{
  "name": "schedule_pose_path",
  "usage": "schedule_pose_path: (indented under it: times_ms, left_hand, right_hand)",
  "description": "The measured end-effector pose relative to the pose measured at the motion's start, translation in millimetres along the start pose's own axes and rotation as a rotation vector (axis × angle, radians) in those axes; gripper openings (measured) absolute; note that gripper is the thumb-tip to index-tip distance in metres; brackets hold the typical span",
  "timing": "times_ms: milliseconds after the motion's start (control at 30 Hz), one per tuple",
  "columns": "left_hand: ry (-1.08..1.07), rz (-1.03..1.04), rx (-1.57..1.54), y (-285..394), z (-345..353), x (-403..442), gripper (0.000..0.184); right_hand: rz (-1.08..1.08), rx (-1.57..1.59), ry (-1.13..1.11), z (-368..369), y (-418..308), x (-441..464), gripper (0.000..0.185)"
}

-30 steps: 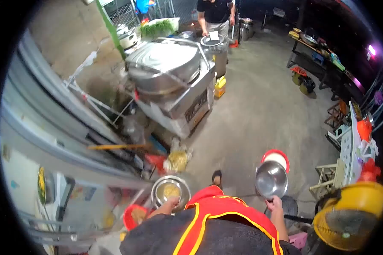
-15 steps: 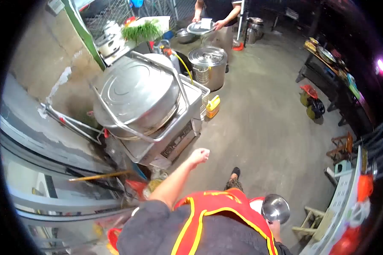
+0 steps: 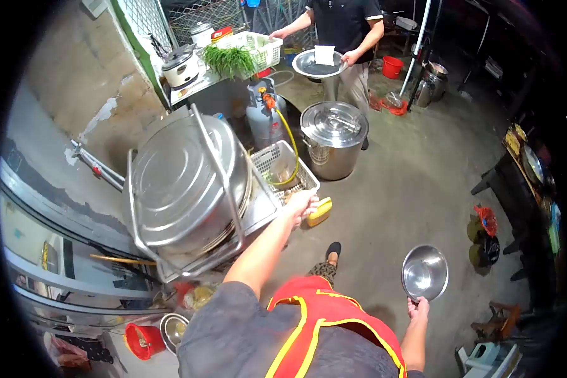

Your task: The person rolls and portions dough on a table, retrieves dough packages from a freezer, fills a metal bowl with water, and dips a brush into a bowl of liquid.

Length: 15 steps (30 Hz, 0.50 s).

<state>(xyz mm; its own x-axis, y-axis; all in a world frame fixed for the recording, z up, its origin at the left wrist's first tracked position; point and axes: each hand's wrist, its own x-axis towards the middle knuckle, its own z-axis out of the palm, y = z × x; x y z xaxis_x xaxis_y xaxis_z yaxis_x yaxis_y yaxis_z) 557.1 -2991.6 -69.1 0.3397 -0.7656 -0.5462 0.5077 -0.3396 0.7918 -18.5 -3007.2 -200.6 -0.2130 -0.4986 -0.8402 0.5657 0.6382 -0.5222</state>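
Note:
My right hand (image 3: 418, 307) grips the rim of a shiny stainless steel bowl (image 3: 424, 272), which is tilted with its inside showing. On the other side my left hand (image 3: 302, 205) is stretched forward with its fingers curled, and I see nothing in them. It appears in front of the near corner of a white plastic basket (image 3: 277, 155) and beside a yellow jug (image 3: 319, 212); I cannot tell whether it touches either.
To the left stands a large lidded steel cooker (image 3: 186, 183) with a tubular frame. Ahead are a lidded steel pot (image 3: 335, 142), a gas cylinder (image 3: 264, 113) and a person (image 3: 343, 31) holding a metal basin (image 3: 320, 65). A dark table (image 3: 526, 183) runs along the right.
I have moved forward past the cooker. My right hand has come out to the side with the bowl, which shows fully now. The person's one hand has shifted from the basin to the greens basket.

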Motion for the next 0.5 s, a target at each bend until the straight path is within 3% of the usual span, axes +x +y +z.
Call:
schedule_pose_path:
  times_ms: [100,133,167,300,367,500]
  left_hand:
    - [0.041,0.102,-0.183,54,21,89,0.037]
    - [0.088,0.013,-0.154,83,34,103,0.046]
    - [0.088,0.107,-0.177,90,36,141,0.054]
    - [0.103,0.110,-0.236,147,68,225,0.059]
    - [0.152,0.126,-0.271,170,80,267,0.049]
    - [0.203,0.179,-0.409,200,87,354,0.037]
  right_hand:
    - [-0.015,0.019,0.000,44,-38,34,0.022]
    - [-0.013,0.023,-0.006,57,-47,41,0.023]
    - [-0.013,0.003,0.051,60,-54,53,0.025]
    - [0.140,0.052,0.169,21,-87,170,0.028]
    - [-0.135,0.051,0.168,51,-102,130,0.024]
    - [-0.068,-0.114,0.170,135,-166,156,0.022]
